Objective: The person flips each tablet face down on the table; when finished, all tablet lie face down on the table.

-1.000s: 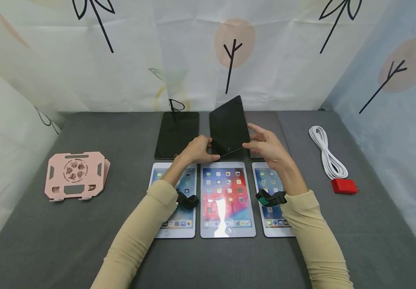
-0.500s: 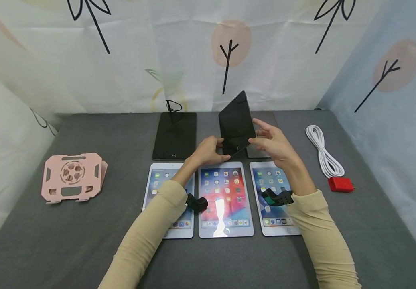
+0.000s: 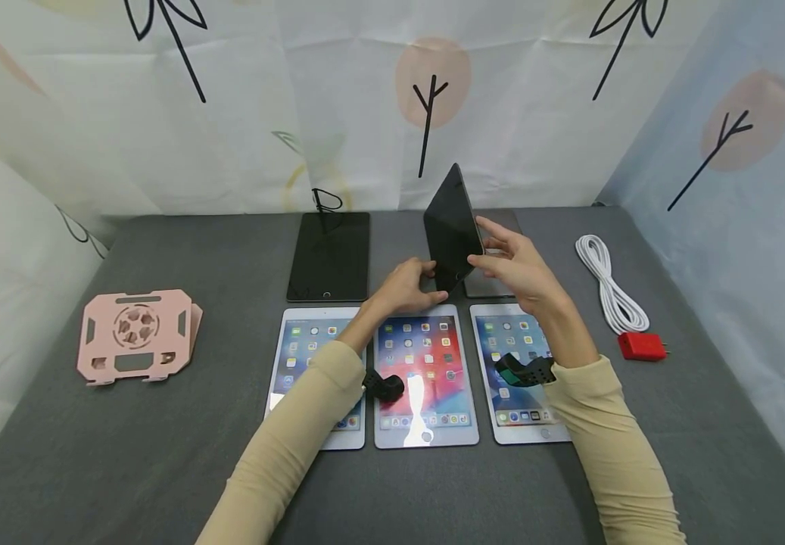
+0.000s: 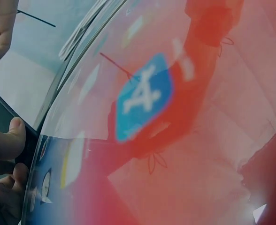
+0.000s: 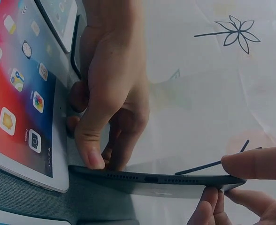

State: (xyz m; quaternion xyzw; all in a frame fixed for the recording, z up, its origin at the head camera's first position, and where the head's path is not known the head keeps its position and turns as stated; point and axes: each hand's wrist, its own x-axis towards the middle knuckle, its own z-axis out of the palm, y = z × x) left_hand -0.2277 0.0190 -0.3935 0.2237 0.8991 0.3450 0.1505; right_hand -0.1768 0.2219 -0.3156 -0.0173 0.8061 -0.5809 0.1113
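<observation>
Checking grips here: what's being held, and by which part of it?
The tilted black tablet: the left hand holds its near left corner, the right hand pinches its near right corner.

The table [image 3: 126, 469] before me has a dark gray cloth surface. Front row, left to right: first white tablet [image 3: 306, 344], second white tablet [image 3: 426, 356], third white tablet [image 3: 511, 348], all lying flat, screens lit. Rear row: black tablet [image 3: 331, 253] at left, gray panel [image 3: 490, 286] at right, partly covered. Left side: pink slotted stand [image 3: 166, 333]. Right side: coiled white cable [image 3: 612, 286], red power adapter [image 3: 642, 347] at its near end.
</observation>
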